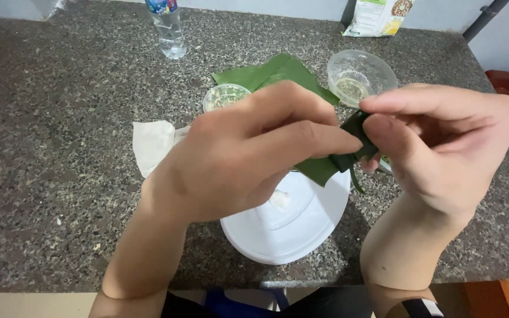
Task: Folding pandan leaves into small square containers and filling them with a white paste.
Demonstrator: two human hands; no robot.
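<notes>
Head view shows left hand (243, 159) and right hand (443, 141) both pinched shut on a folded green leaf (340, 156), light, pliable, tear-prone, probably best gripped along its folds

Dark green leaf (331, 166), white plate (301, 229), speckled grey counter (60, 147).

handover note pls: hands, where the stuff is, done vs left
Left hand and right hand: both pinch a folded green leaf above the white plate.
Behind, on the stone table: spare leaves, small cup, clear bowl, bottle, napkin.
Done: leaf partly folded.
Left: fold not closed; nothing wrapped on plate.
</notes>
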